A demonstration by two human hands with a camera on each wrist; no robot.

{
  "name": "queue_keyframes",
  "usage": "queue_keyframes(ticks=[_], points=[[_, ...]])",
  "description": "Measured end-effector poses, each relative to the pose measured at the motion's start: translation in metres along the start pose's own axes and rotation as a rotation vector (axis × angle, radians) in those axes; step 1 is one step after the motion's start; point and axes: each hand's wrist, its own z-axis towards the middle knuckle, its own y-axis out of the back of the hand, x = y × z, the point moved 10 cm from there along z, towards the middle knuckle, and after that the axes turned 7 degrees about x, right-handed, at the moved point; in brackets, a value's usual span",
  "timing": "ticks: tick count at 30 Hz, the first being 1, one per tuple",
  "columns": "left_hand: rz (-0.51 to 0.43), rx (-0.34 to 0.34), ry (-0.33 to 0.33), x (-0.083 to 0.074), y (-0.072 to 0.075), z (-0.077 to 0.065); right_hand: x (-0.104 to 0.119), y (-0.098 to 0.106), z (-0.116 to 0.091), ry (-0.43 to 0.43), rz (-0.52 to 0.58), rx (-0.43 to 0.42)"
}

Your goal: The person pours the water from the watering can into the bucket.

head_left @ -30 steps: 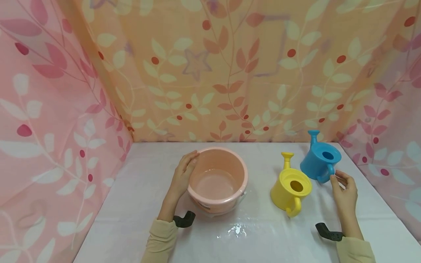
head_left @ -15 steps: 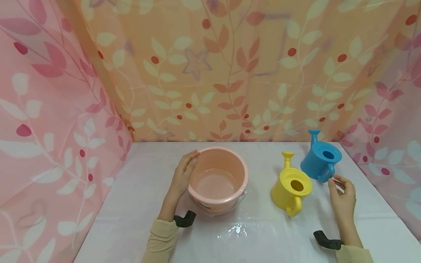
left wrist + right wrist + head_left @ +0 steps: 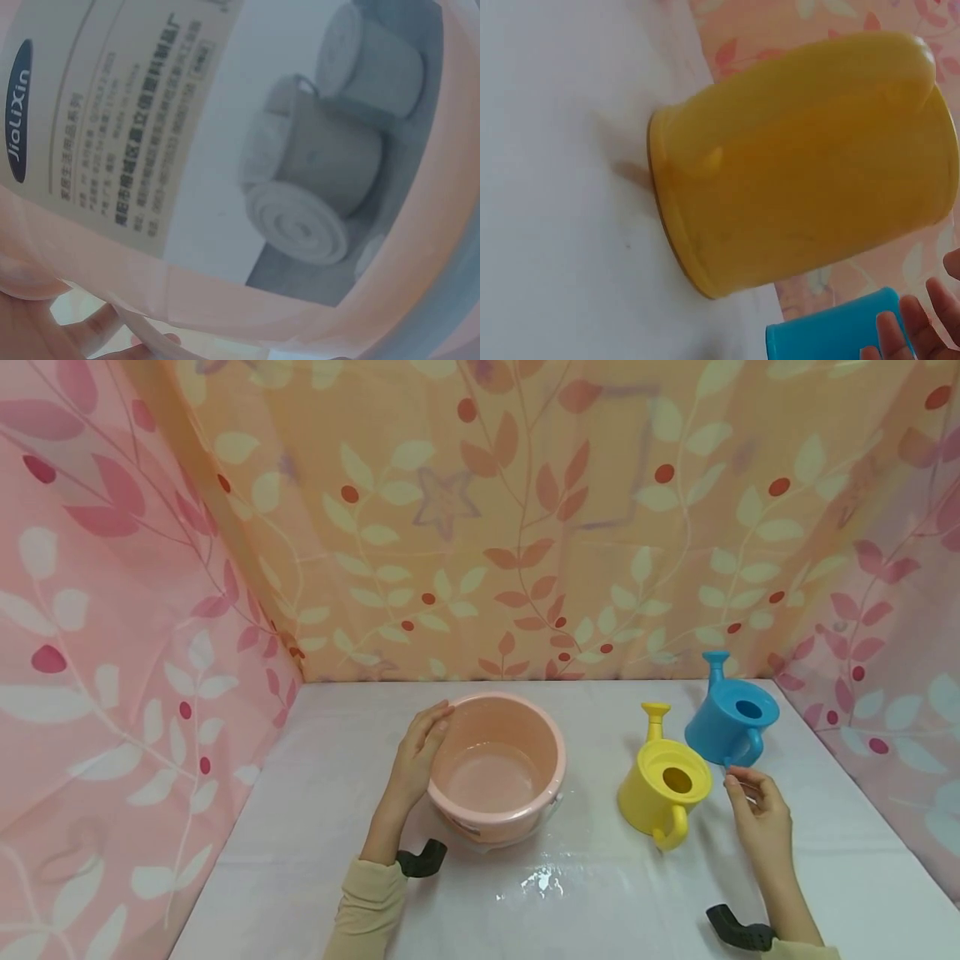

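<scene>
Fingers fairly straight, my left hand lies against the left of the glossy pale-pink bucket, which wears a printed label. To the bucket's right stands the yellow watering can, upright, with round top hole, flared spout and looped handle. Farther right of the bucket are the similarly shaped blue watering can and my right hand, loosely curved, holding nothing.

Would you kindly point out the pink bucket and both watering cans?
Pink bucket (image 3: 501, 722), head view, on its far inner wall.
Yellow watering can (image 3: 648, 795), head view, on its body.
Blue watering can (image 3: 715, 727), head view, on its body.
</scene>
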Motion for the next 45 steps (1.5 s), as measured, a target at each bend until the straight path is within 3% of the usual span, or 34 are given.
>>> queue_keyframes(ticks=[13, 23, 29, 35, 40, 45], points=[[0.002, 0.006, 0.006, 0.000, 0.000, -0.001, 0.037, -0.011, -0.029, 0.071, 0.083, 0.108], [0.001, 0.005, -0.001, -0.001, 0.001, -0.001, 0.033, -0.030, -0.043, 0.031, 0.055, 0.164], [-0.005, 0.009, 0.004, -0.001, 0.000, -0.001, 0.072, -0.026, -0.060, 0.042, 0.035, 0.222], [-0.004, -0.003, 0.013, 0.001, 0.000, -0.001, 0.111, -0.024, -0.077, -0.006, -0.050, 0.269], [-0.012, 0.004, 0.010, 0.001, 0.000, -0.001, 0.115, -0.030, -0.082, -0.045, -0.085, 0.306], [-0.008, -0.004, 0.009, 0.000, 0.000, -0.001, 0.114, -0.038, -0.087, -0.046, -0.024, 0.348]])
